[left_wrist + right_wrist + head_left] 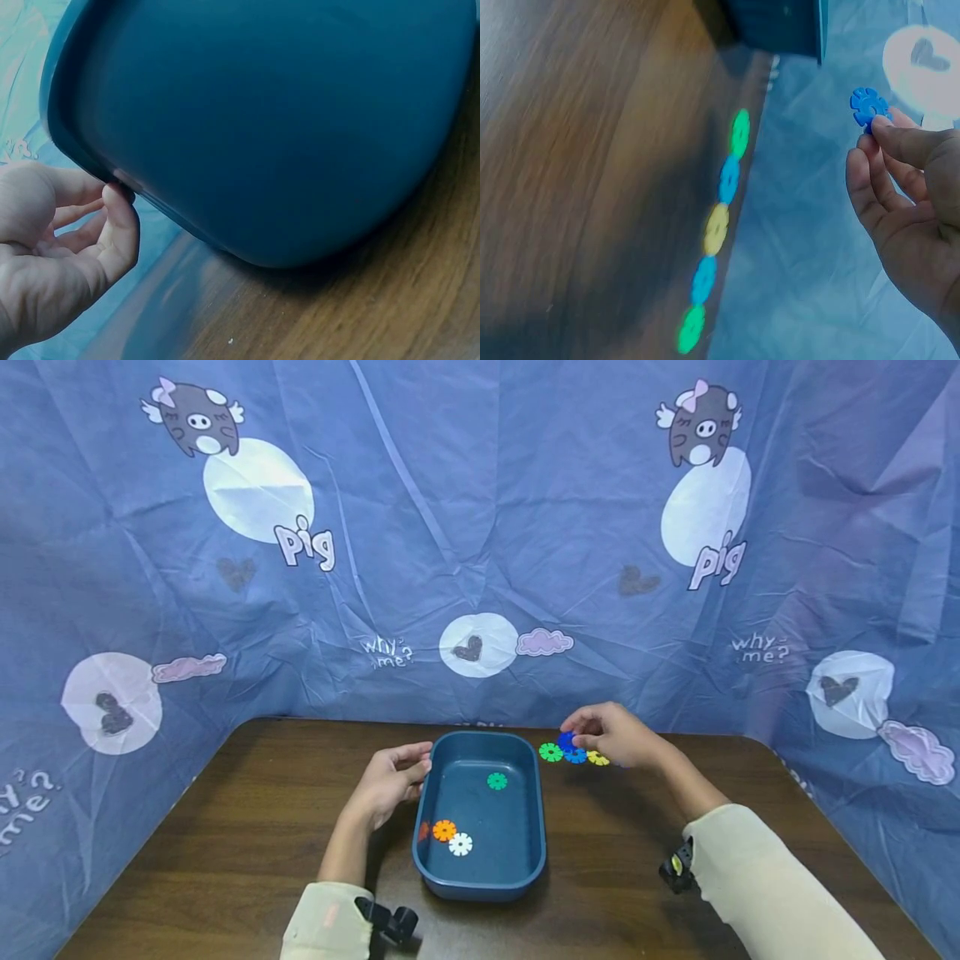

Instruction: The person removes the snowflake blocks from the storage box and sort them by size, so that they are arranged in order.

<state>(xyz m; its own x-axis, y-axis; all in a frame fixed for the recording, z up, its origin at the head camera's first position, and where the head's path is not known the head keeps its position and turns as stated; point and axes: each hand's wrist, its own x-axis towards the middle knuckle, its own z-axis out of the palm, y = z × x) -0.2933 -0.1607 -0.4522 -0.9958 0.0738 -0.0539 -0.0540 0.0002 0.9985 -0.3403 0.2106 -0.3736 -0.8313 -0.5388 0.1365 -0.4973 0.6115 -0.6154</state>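
Observation:
My left hand pinches the left rim of a dark blue plastic tub between thumb and fingers; the left wrist view shows the grip on the wall closely. Between thumb and fingertips, my right hand holds a blue snowflake disc up, above the far part of the table. Below it, several discs lie in a row: a green disc, a blue disc, a yellow disc, then another blue and another green. From the head, my right hand hides part of this row.
Inside the tub lie an orange disc, a white disc and a green disc. The brown wooden table ends at a blue printed curtain behind and beside it.

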